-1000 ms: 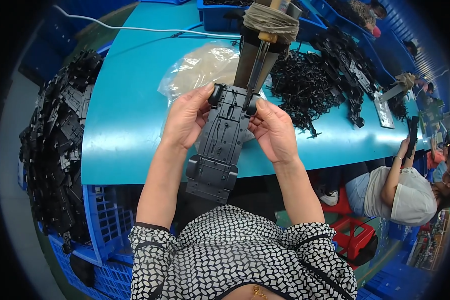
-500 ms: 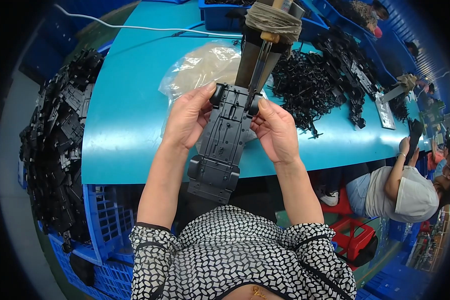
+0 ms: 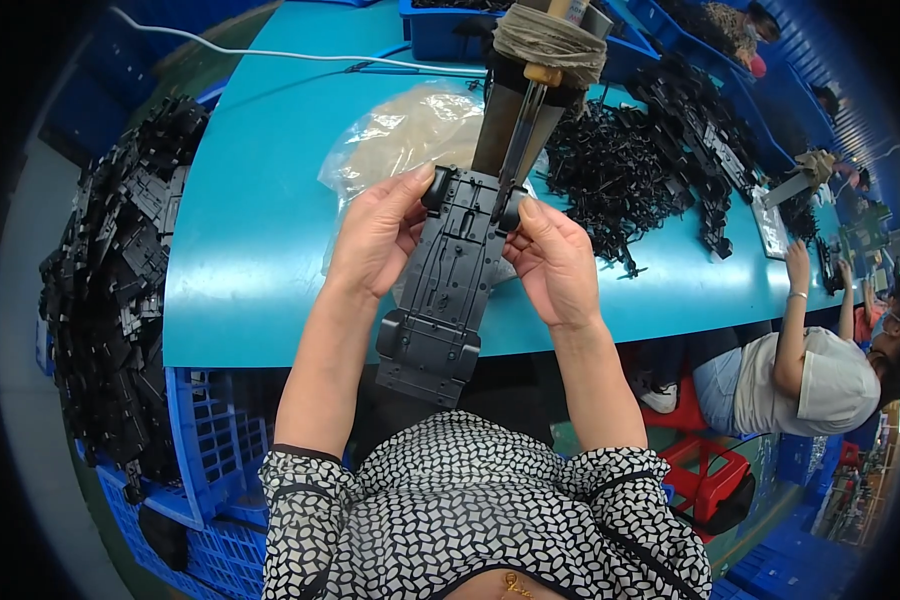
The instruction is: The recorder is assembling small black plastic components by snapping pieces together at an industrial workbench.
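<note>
A black plastic toy car chassis (image 3: 448,285) is held between my two hands, its far end tilted up against a fixed tool. My left hand (image 3: 382,228) pinches the far left wheel arch. My right hand (image 3: 553,258) grips the far right one, thumb on top. The tool (image 3: 527,125) is a metal bar and a slim rod with a wooden piece, bound at the top with tan cloth. The rod's lower end meets the chassis near its far right corner; the exact contact is hard to make out.
A clear plastic bag (image 3: 400,135) lies on the teal table (image 3: 240,250) behind my left hand. Small black parts (image 3: 610,170) are heaped to the right. Stacked black chassis (image 3: 120,300) fill blue crates (image 3: 215,440) at left. A co-worker (image 3: 810,380) sits at the right beside a red stool (image 3: 705,485).
My hands and the chassis stay almost still. The co-worker at right has lowered a black part to the table and reaches farther forward over it.
</note>
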Action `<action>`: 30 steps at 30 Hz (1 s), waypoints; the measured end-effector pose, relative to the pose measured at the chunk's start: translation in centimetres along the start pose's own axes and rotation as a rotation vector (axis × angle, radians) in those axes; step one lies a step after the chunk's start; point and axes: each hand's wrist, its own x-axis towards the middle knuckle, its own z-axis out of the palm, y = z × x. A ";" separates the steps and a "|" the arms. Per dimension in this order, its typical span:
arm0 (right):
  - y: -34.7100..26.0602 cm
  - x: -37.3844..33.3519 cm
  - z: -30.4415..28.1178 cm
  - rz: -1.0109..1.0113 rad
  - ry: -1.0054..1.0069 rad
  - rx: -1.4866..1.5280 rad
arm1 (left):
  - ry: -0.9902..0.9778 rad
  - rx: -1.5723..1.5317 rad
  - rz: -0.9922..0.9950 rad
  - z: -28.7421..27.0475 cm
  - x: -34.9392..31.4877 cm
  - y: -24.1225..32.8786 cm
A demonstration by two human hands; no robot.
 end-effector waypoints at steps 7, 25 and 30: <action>0.0 0.0 0.0 -0.006 -0.022 0.004 | 0.005 -0.014 -0.005 0.1 0.0 -0.1; -0.1 0.0 0.1 -0.001 -0.005 -0.008 | 0.002 -0.021 -0.008 0.2 -0.3 0.1; 0.2 -0.4 -0.1 0.021 -0.014 -0.013 | 0.015 -0.033 -0.017 -0.2 -0.6 -0.6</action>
